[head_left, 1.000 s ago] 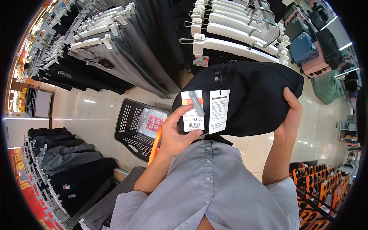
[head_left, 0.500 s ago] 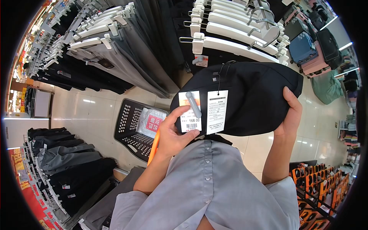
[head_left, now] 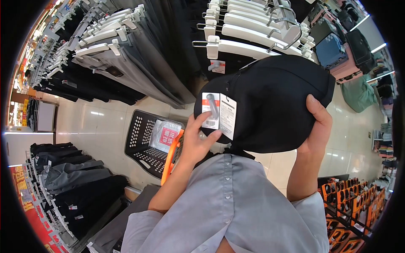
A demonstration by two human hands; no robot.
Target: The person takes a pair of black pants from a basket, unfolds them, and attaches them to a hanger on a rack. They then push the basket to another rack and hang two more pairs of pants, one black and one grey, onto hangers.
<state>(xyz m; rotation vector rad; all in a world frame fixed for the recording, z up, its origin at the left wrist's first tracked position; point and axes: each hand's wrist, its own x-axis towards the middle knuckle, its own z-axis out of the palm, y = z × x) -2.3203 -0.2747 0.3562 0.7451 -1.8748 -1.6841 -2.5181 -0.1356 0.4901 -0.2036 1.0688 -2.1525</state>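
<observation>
Black folded cloth garment (head_left: 274,105), bulky and rounded, was held up before the person's light grey buttoned shirt (head_left: 202,202), just below a row of white plastic hangers (head_left: 249,31). Compared with half a second earlier, its upper side had risen nearer to these hangers.

At the left border, a red sign (head_left: 20,181) carried yellow characters, which I could not read. Next in size came a black perforated plastic basket (head_left: 141,135); inside it lay a silvery plastic bag (head_left: 162,135), whose pink square bore white characters, not surely legible.

The right hand (head_left: 316,130) was closed on the garment's right part, thumb in front, fingers hidden behind. The left hand (head_left: 196,141) was half open, thumb and index finger apart; whether it gripped anything, I could not tell.

The white paper text tag (head_left: 229,118) showed fine dark print. Beside it, under the left index finger, was the white paper price tag with a red-orange band (head_left: 214,123). Both had shifted upward and tilted, so the price, earlier 168.00, became unreadable. No brand was legible. Smallest, a grey plastic security pin (head_left: 211,105) lay over the price tag.
</observation>
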